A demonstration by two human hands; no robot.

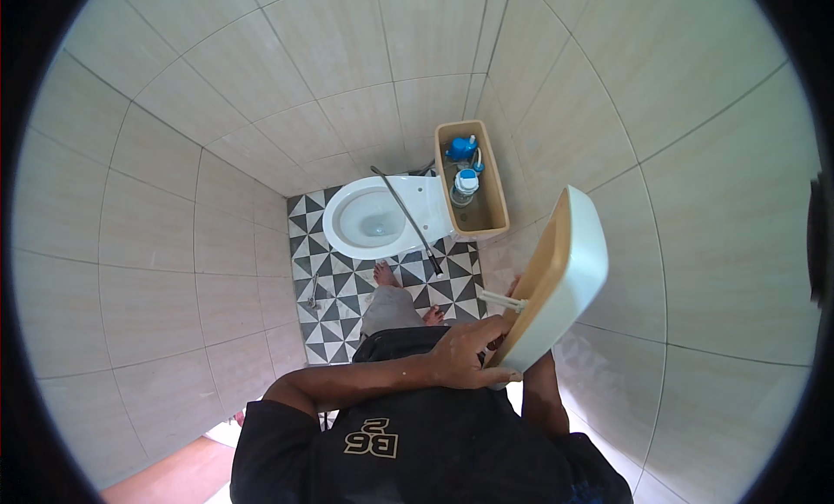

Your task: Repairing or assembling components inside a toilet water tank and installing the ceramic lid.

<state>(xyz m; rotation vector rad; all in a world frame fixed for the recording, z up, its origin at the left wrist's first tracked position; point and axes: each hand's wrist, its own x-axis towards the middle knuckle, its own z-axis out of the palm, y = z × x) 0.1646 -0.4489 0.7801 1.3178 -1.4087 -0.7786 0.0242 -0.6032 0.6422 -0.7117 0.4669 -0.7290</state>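
A toilet tank lid [580, 274] is held up on edge in front of my body, its white top toward the right and its tan underside toward the left. Two thin pale rods [502, 301] stick out from that underside. My left hand [469, 354] grips the lid's lower near corner, fingers bent against the inner side. Most of my right hand [514, 286] is hidden by the lid; only a little of the fingers shows at its inner face. Beyond is the uncovered toilet tank [500, 195], with a blue fill valve [461, 148] and a blue-and-white flush valve [466, 182] inside.
The white toilet bowl [337, 233] joins the tank's left side. A slim metal hose or rod [404, 210] with a dark end lies across it. Black-and-white patterned floor tiles [334, 282] lie under my bare feet. Beige tiled walls [599, 139] stand close around.
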